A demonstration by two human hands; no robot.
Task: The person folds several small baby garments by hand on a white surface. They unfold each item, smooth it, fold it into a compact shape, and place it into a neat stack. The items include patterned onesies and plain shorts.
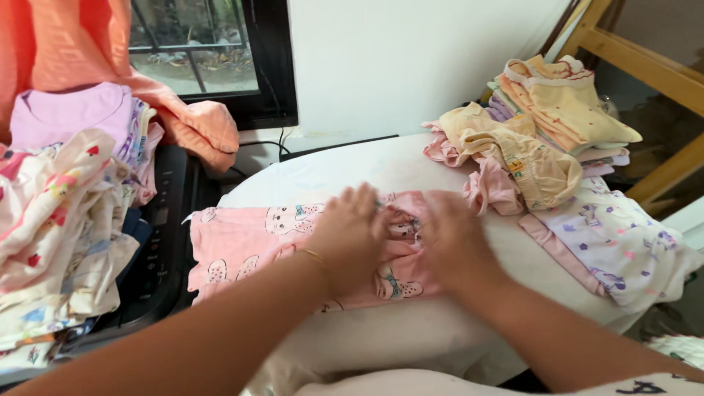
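1. The left hand (350, 233) lies palm down on a pink printed garment (249, 246), fingers spread and flat, its grip pinching nothing; a thin gold bracelet (315, 257) sits at the wrist.
2. The right hand (456, 238) presses flat on the same garment just beside the left hand, fingers spread loosely; its fingertips are blurred, so I cannot tell whether they pinch a fold of the cloth.
3. The pink garment, printed with small animal figures, lies spread across the middle of the white-covered bench (381, 169), reaching from the left edge to under both hands.
4. Toward the right edge of the bench lies a white garment with purple print (623, 246), partly hanging over the edge.
5. At the far right corner stands a stack of folded yellow and pink clothes (550, 110), with a crumpled yellow garment (521, 158) leaning against it.
6. Off the left edge, well apart from the hands, a heap of pale printed clothes (62, 220) rests on a black device (165, 242), topped by a lilac garment (73, 110).
7. An orange cloth (198, 121) hangs by the window (194, 51) behind that heap.
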